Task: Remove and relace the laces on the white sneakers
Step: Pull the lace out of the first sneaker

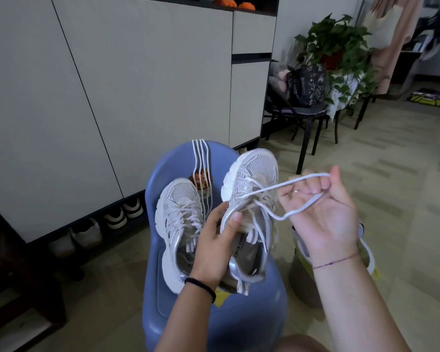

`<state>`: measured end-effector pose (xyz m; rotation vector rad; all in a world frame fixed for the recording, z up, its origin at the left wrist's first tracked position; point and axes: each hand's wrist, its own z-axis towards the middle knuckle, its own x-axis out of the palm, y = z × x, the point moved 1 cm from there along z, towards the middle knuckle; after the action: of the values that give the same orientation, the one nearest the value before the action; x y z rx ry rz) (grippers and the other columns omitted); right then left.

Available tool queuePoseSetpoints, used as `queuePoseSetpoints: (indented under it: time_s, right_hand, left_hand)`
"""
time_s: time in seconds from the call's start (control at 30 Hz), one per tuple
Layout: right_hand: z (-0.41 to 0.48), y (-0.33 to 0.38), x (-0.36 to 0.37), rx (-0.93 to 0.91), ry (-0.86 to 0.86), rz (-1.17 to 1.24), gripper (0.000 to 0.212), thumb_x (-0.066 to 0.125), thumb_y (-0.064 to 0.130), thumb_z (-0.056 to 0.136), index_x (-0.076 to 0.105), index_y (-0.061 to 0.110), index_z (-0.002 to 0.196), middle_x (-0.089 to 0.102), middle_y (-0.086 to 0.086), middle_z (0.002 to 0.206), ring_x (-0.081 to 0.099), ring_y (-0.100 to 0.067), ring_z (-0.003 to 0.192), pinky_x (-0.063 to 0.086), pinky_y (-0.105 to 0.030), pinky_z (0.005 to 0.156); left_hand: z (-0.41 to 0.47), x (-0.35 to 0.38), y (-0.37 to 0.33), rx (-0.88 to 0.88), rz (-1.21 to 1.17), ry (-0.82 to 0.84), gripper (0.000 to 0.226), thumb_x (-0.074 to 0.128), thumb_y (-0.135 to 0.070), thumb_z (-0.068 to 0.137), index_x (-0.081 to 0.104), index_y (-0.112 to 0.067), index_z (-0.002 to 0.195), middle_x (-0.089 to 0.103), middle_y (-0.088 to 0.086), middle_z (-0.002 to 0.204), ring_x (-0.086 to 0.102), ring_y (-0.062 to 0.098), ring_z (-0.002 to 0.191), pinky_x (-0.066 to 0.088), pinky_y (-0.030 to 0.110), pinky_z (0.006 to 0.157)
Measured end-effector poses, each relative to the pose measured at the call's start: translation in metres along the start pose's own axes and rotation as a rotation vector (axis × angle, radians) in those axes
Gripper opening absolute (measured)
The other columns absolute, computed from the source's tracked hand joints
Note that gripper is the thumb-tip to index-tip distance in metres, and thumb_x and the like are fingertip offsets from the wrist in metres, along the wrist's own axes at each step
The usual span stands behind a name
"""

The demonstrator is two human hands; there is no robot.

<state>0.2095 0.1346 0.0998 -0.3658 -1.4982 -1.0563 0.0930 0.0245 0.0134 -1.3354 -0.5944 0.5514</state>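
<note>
**A:** From the head view, which step is this?

**B:** Unlacing, I judge. The left hand (215,240) holds one white sneaker (252,184) up above the seat of the blue chair (214,323). Its thumb presses near the tongue and its fingers curl round the collar. The right hand (323,212) is out to the right of the chair, palm turned toward the camera. Its fingers are curled round a loop of that shoe's lace (269,189), which is drawn out from the eyelets.

**A:** And the other shoe?

**B:** The second sneaker (178,207) rests on the left side of the chair's seat, fully laced. Loose laces (200,158) hang over the chair's back.

**A:** What does the next move need?

**B:** Probably a steady pull away from the chair while the left hand braces the shoe. Then the next crossing down needs freeing, since several rows look threaded.
</note>
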Motion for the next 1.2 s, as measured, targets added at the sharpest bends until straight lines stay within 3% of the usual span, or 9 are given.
queuePoseSetpoints:
  time_s: [0.07, 0.2, 0.43, 0.6, 0.73, 0.87, 0.93, 1.07, 1.2]
  right_hand:
    - [0.000, 0.004, -0.007, -0.004, -0.077, -0.370, 0.040, 0.051, 0.023, 0.092, 0.044, 0.017, 0.053, 0.038, 0.004, 0.051, 0.038, -0.011, 0.052, 0.036, -0.026, 0.066]
    - [-0.001, 0.001, -0.020, -0.192, -0.132, -1.648, 0.016, 0.057, 0.018, 0.093, 0.059, 0.016, 0.077, 0.060, 0.004, 0.075, 0.054, -0.013, 0.072, 0.040, -0.023, 0.064]
    - [-0.001, -0.026, 0.005, -0.352, 0.134, -2.010, 0.042, 0.046, 0.054, 0.090, 0.053, 0.015, 0.075, 0.056, 0.003, 0.073, 0.053, -0.015, 0.071, 0.043, -0.033, 0.067]
    - [0.006, -0.035, -0.005, -0.214, 0.178, -1.531, 0.041, 0.055, 0.035, 0.095, 0.051, -0.001, 0.076, 0.051, -0.019, 0.069, 0.047, -0.032, 0.066, 0.045, -0.045, 0.066]
    - [0.005, -0.028, -0.007, -0.006, 0.108, -0.533, 0.040, 0.050, 0.035, 0.089, 0.054, 0.012, 0.058, 0.036, 0.001, 0.056, 0.034, -0.015, 0.058, 0.042, -0.028, 0.074]
    - [0.004, -0.016, -0.004, 0.024, 0.016, -0.127, 0.045, 0.046, 0.038, 0.091, 0.041, 0.019, 0.050, 0.034, 0.004, 0.053, 0.037, -0.009, 0.050, 0.034, -0.023, 0.067]
    - [0.003, -0.012, -0.005, 0.046, 0.015, -0.284, 0.044, 0.043, 0.034, 0.095, 0.039, 0.016, 0.055, 0.035, 0.002, 0.054, 0.044, -0.010, 0.051, 0.043, -0.023, 0.066]
    - [0.002, -0.012, -0.016, -0.199, -0.034, -1.373, 0.015, 0.055, 0.023, 0.095, 0.056, 0.020, 0.080, 0.058, 0.006, 0.076, 0.055, -0.003, 0.069, 0.042, -0.021, 0.073]
    - [0.002, -0.021, -0.012, -0.273, 0.023, -1.572, 0.026, 0.049, 0.042, 0.095, 0.056, 0.018, 0.087, 0.058, 0.004, 0.084, 0.055, -0.009, 0.077, 0.044, -0.019, 0.068]
  left_hand:
    - [0.001, -0.001, 0.002, 0.006, 0.010, -0.012, 0.081, 0.060, -0.075, 0.067, 0.056, -0.027, 0.132, 0.062, -0.014, 0.128, 0.055, -0.001, 0.120, 0.045, 0.023, 0.100]
    - [0.000, -0.003, 0.001, 0.019, 0.048, -0.027, 0.084, 0.059, -0.075, 0.066, 0.051, -0.030, 0.136, 0.057, -0.017, 0.133, 0.050, -0.003, 0.124, 0.040, 0.030, 0.108]
    - [-0.005, 0.003, -0.004, 0.061, 0.131, 0.023, 0.068, 0.058, -0.072, 0.066, 0.056, -0.037, 0.124, 0.063, -0.027, 0.118, 0.054, -0.012, 0.113, 0.041, 0.012, 0.093]
    - [-0.003, 0.001, -0.003, 0.064, 0.079, 0.014, 0.074, 0.058, -0.071, 0.068, 0.057, -0.029, 0.130, 0.064, -0.017, 0.122, 0.056, -0.007, 0.115, 0.043, 0.022, 0.098]
    - [-0.001, 0.000, -0.003, 0.035, -0.028, -0.006, 0.073, 0.061, -0.067, 0.069, 0.059, -0.023, 0.129, 0.067, -0.013, 0.121, 0.059, 0.000, 0.114, 0.045, 0.023, 0.097]
    - [-0.001, 0.004, -0.002, 0.035, -0.032, 0.016, 0.070, 0.062, -0.064, 0.070, 0.059, -0.023, 0.128, 0.067, -0.016, 0.120, 0.058, -0.005, 0.113, 0.046, 0.012, 0.089]
    - [-0.002, 0.006, -0.003, 0.028, -0.024, 0.028, 0.068, 0.063, -0.063, 0.073, 0.059, -0.024, 0.128, 0.066, -0.018, 0.120, 0.057, -0.008, 0.113, 0.045, 0.011, 0.088]
    - [-0.001, 0.006, -0.001, 0.050, 0.003, -0.009, 0.072, 0.060, -0.068, 0.067, 0.057, -0.028, 0.127, 0.065, -0.019, 0.121, 0.056, -0.008, 0.115, 0.042, 0.016, 0.096]
    - [-0.002, 0.007, -0.002, 0.068, 0.080, 0.004, 0.061, 0.060, -0.068, 0.069, 0.060, -0.034, 0.119, 0.065, -0.023, 0.117, 0.057, -0.006, 0.113, 0.044, 0.026, 0.101]
